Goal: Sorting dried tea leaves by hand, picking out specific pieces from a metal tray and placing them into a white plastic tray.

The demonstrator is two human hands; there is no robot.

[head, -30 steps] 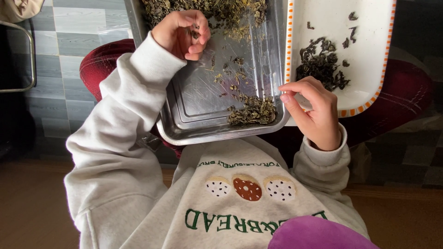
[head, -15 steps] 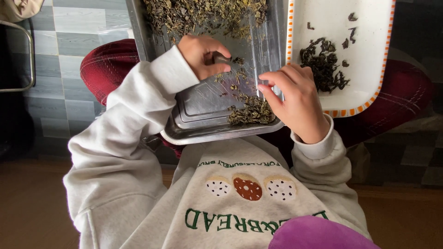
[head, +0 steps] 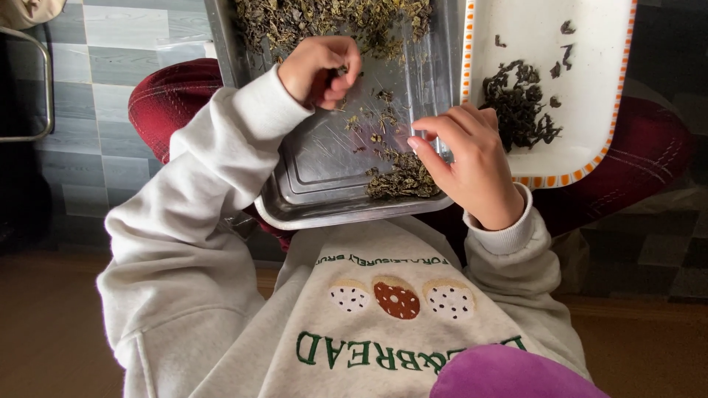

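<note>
Sorting is under way: left hand (head: 322, 70) sits curled over the steel tray (head: 310, 184), fingertips pinched on a few dried leaves (head: 354, 22) from the big heap at the far end. A small pile (head: 404, 179) lies at the near rim. Right hand (head: 468, 158) hovers arched, fingers loose, holding nothing visible. White plate (head: 590, 88) holds darker picked bits. Judging by this, picking calls for fine fingertip work.

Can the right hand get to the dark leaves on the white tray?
Probably yes. The right hand hovers over the metal tray, right beside the white tray, and nothing lies between it and the dark leaves.
</note>
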